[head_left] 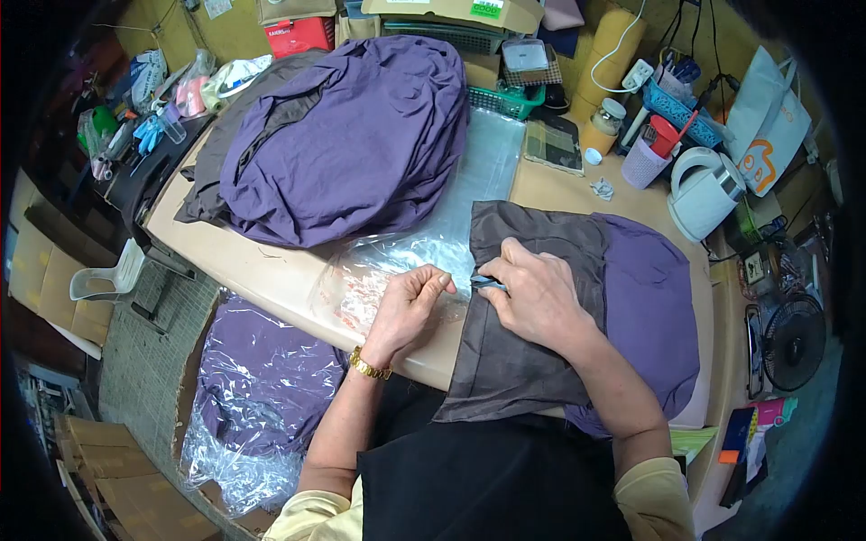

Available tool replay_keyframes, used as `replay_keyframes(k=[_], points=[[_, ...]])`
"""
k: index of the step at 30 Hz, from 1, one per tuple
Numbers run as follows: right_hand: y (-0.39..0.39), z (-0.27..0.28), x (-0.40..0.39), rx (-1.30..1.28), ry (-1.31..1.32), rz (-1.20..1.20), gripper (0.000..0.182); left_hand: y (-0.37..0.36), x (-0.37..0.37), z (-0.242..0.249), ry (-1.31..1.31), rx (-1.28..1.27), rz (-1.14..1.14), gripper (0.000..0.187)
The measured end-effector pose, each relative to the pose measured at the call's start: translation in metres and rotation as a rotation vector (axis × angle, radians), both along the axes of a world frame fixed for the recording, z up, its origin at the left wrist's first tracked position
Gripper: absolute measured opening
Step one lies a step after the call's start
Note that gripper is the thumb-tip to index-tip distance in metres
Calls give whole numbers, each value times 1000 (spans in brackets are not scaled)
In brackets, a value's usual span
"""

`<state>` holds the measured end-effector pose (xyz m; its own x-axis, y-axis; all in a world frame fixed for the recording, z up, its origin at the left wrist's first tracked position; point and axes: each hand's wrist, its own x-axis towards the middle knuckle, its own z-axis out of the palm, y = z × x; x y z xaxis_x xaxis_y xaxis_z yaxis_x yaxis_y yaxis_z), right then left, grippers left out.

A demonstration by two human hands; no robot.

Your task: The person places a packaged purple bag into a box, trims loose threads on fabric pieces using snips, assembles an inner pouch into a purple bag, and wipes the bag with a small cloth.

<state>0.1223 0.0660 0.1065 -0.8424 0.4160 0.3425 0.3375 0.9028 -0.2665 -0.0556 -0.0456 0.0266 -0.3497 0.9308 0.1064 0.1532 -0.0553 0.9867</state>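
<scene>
At the table's (271,270) near edge, right hand (537,298) pinches what looks like small snips (488,284) against the grey cloth (523,361); left hand (410,307), fingers curled together, touches the clear plastic (379,270).

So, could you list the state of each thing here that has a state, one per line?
Left hand: closed in a pinch at the edge of the grey cloth.
Right hand: resting on the grey cloth, holding a small tool.
Grey cloth: spread flat, hanging over the table edge.
Purple pile: heaped, unfolded.
Plastic bag: lying flat, empty.
Kettle: lid shut.
Bagged purple cloth: wrapped, on the floor.
</scene>
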Motion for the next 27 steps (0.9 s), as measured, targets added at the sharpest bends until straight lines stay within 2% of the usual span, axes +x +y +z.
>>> replay_keyframes(k=[4, 8, 10, 11, 12, 13, 14, 15, 16, 17, 19, 22, 24, 26, 27], points=[[-3, 0, -7, 104, -20, 21, 12, -2, 3, 8, 3, -11, -3, 27], [-1, -6, -14, 97, -52, 8, 10, -8, 6, 22, -73, 15, -67, 27], [5, -9, -14, -5, -7, -47, 17, -15, -5, 19, -133, 28, -85, 27], [8, -10, -14, -5, -7, -47, 17, -21, -21, 10, -255, 29, 17, 22], [13, -12, -13, -117, 93, -121, 22, -25, -30, 8, -377, 29, 117, 18], [21, -16, -11, -228, 192, -196, 28, -24, -35, 9, -379, 29, 115, 18], [41, -39, -8, -169, 283, -178, 38, -21, -39, 18, 230, 147, 344, 19], [57, -61, -8, -253, 387, -212, 34, -19, -41, 23, 847, 261, 554, 26], [70, -84, -7, -435, 479, -233, 32, -16, -35, 24, 654, 183, 541, 43], [80, -102, -9, -617, 571, -249, 30, -8, -35, 12, 510, 174, 442, 46], [89, -125, -13, -636, 621, -265, 29, 21, -14, -9, 125, 75, 262, 48], [95, -138, -15, -648, 689, -273, 30, 48, 26, -11, 247, -41, 250, 46], [94, -128, -12, -634, 710, -270, 31, 61, 32, -15, 461, -230, 99, 35], [89, -114, -6, -312, 346, -451, 33, 60, 27, -17, 435, -205, 34, 31], [89, -111, -4, -315, 346, -458, 33, 53, 23, -15, 409, -190, -24, 32]])
